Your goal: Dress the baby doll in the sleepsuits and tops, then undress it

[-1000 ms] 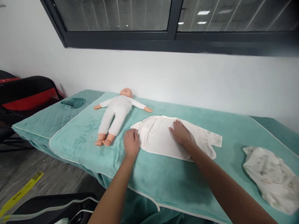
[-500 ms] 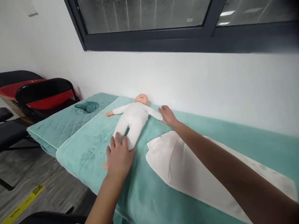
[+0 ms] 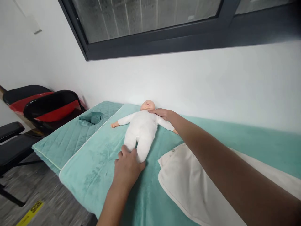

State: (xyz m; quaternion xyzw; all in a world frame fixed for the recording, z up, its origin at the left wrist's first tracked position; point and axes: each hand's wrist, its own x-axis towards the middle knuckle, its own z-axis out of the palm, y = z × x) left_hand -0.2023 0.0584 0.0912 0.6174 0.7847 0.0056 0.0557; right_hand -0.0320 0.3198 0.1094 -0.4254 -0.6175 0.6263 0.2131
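A baby doll [image 3: 143, 127] in a white long-sleeved bodysuit lies on its back on a green padded mat, arms spread, head toward the wall. Around its lower legs my left hand [image 3: 128, 161] is closed, covering the feet. My right hand [image 3: 162, 113] lies at the doll's shoulder by the neck, fingers stretched out and together, seemingly touching it. Below my right forearm is a white cloth piece [image 3: 183, 175] with a small snap near its corner, partly hidden by the arm.
The green mat [image 3: 89, 163] runs along the white wall under a dark-framed window [image 3: 150, 42]. A quilted section at left holds a bunched green cloth [image 3: 91, 118]. Black and red folding chairs [image 3: 55, 108] stand further left, with yellow tape [image 3: 30, 213] on the floor.
My right hand has moved from the doll's hand up to its shoulder and neck. My left hand has closed round the lower legs. The view has tilted and shifted.
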